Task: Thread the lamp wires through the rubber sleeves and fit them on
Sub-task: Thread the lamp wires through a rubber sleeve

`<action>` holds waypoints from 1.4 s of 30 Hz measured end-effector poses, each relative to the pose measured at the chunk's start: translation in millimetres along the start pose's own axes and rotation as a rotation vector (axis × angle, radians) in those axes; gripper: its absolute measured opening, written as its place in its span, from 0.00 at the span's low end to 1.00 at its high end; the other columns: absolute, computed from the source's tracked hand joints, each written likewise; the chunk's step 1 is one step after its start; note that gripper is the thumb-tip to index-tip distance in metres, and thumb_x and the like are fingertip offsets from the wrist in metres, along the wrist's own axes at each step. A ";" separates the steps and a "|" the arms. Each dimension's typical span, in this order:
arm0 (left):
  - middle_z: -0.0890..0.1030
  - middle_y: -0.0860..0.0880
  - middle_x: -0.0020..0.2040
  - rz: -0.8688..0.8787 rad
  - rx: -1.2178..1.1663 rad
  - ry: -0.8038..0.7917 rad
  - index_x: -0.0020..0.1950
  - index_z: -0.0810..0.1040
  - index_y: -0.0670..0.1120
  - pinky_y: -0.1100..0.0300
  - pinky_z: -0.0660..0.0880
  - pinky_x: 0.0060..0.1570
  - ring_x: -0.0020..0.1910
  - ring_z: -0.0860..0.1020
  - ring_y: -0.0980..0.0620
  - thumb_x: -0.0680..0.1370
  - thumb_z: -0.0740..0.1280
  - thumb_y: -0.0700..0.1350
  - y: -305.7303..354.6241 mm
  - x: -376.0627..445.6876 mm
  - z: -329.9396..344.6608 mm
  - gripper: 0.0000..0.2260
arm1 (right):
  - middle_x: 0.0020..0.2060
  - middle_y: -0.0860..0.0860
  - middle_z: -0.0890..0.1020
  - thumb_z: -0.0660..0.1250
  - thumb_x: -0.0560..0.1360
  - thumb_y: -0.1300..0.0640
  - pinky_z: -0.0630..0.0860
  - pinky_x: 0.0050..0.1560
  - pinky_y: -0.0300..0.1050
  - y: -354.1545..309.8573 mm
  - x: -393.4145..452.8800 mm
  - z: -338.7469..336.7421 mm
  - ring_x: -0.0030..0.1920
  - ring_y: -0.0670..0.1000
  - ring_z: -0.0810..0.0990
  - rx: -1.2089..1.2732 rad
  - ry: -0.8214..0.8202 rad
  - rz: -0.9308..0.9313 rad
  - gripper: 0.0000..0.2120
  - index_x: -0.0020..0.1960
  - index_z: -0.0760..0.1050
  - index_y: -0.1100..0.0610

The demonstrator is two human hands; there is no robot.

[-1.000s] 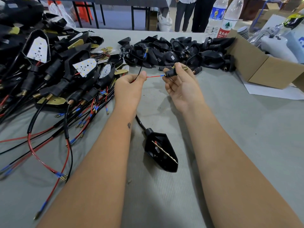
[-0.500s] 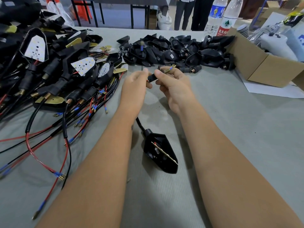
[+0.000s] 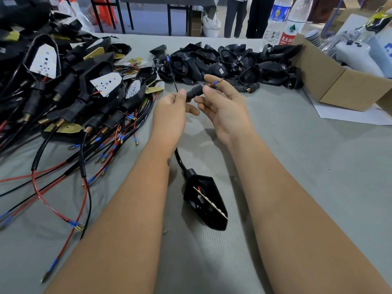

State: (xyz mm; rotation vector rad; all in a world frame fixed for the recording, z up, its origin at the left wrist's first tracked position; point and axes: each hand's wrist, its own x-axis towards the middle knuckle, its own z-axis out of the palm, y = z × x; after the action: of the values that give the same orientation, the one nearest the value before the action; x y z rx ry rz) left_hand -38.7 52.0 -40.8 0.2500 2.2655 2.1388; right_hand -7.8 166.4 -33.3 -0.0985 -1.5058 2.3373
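Observation:
A black rubber sleeve (image 3: 194,93) is held between both hands above the grey table. My left hand (image 3: 170,115) pinches its left end, and my right hand (image 3: 224,109) pinches its right end. The red wire tip (image 3: 216,82) with blue collar and brass pin sticks out past my right fingers. A thin black wire (image 3: 172,73) rises from the left end. The black lamp housing (image 3: 204,201) lies on the table between my forearms, its cable (image 3: 180,161) running up under my left wrist.
A heap of wired lamps (image 3: 70,88) with red and black leads covers the left side. Loose black housings and sleeves (image 3: 231,62) are piled behind my hands. A cardboard box (image 3: 339,81) and two water bottles (image 3: 284,20) stand at the right rear. People stand beyond the table.
My hands came together, and the sleeve slid leftward along the red wire. The wire stretch seen between the hands earlier is now inside the sleeve, and its tip pokes out on the right.

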 end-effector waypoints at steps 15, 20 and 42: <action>0.83 0.52 0.41 0.049 -0.323 0.139 0.52 0.74 0.51 0.59 0.74 0.47 0.44 0.81 0.56 0.84 0.54 0.41 7.1 2.7 -5.2 0.11 | 0.40 0.51 0.82 0.67 0.78 0.63 0.75 0.38 0.39 3.4 6.6 -3.1 0.33 0.49 0.78 -0.194 0.149 0.050 0.05 0.47 0.81 0.56; 0.76 0.54 0.33 0.144 -0.338 0.230 0.52 0.78 0.53 0.65 0.71 0.37 0.34 0.76 0.59 0.83 0.59 0.43 5.7 3.8 -13.4 0.09 | 0.42 0.53 0.82 0.66 0.78 0.64 0.78 0.40 0.39 3.1 5.5 -2.3 0.35 0.50 0.80 -0.186 0.165 0.053 0.06 0.46 0.80 0.56; 0.77 0.57 0.28 0.143 0.343 0.104 0.44 0.82 0.57 0.67 0.67 0.29 0.26 0.70 0.62 0.74 0.67 0.43 -5.0 1.8 -14.1 0.09 | 0.48 0.56 0.81 0.62 0.79 0.69 0.83 0.48 0.45 -0.4 7.9 -7.4 0.47 0.57 0.82 0.171 0.289 0.077 0.08 0.46 0.78 0.62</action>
State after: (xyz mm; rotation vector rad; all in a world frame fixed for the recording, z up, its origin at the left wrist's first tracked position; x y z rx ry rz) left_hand -42.7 38.0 -44.8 0.3211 2.7478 1.8463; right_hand -13.3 175.6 -35.1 -0.4371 -1.1799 2.3779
